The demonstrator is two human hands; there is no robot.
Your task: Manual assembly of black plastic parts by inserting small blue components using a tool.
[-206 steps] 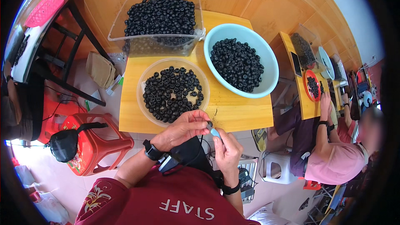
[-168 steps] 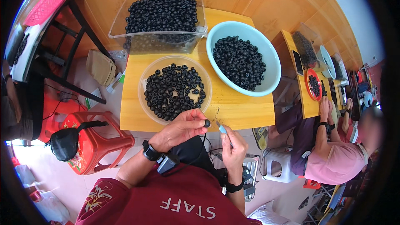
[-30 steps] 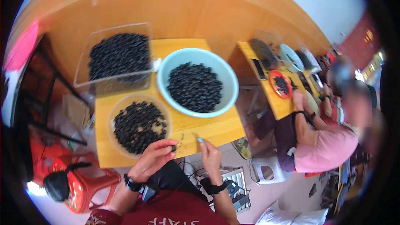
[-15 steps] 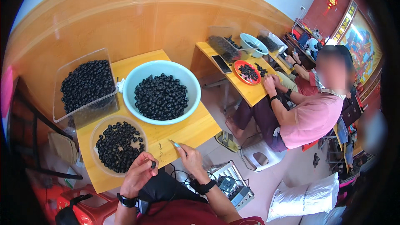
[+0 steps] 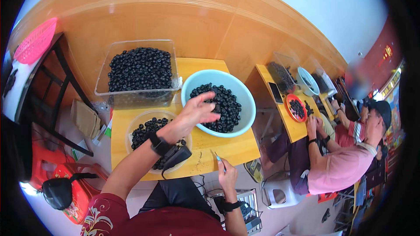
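Over the near rim of the light blue basin (image 5: 247,109) reaches my left hand (image 5: 197,114), fingers spread and nothing seen in them. Small black ring-shaped parts (image 5: 229,111) fill the basin's bottom. My right hand (image 5: 228,178), low by the table's front edge, grips a thin pen-like tool (image 5: 218,157) with a light blue section and a narrow tip. Below my left forearm, which hides part of it, lies a shallow clear bowl (image 5: 129,136) with more of these parts. Behind it a clear plastic bin (image 5: 142,98) is heaped with them.
The yellow table (image 5: 210,64) stands against a wood-panelled wall. On the right, a co-worker in pink (image 5: 345,168) sits at another table with a red plate (image 5: 288,99) and a phone (image 5: 275,92). Left are a red stool (image 5: 89,192) and a pink basket (image 5: 38,41).
My left hand has moved from the table's front up over the basin; the black part it pinched no longer shows in it. The right hand keeps the tool. The view has swung left.
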